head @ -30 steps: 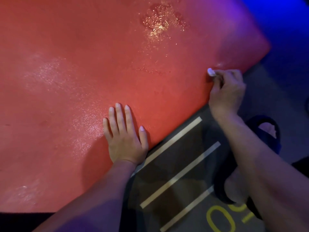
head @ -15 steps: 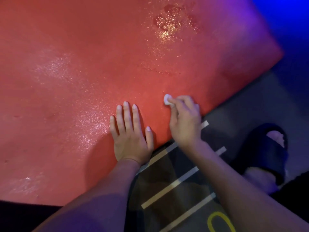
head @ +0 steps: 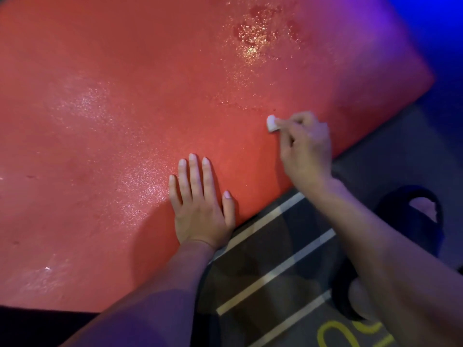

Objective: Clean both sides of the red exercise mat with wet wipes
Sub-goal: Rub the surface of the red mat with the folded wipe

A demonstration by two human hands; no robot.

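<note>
Glistening across most of the frame, the red exercise mat [head: 125,108] is looking partly wiped on this side, with the left hand [head: 200,211] lying flat and spread at lower centre and the right hand [head: 304,149] pinching a small wet wipe [head: 271,123] at centre right, the underside seemingly remaining.

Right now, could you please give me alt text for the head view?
A right hand pinches a small white wipe against a red mat, while the left hand lies flat on it near its edge.

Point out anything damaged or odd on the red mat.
One patch stands out: near the far edge of the red exercise mat, a cluster of dark blotches glistens, looking wet or worn. The right hand pinches a small wad of wet wipe well short of it.
</note>
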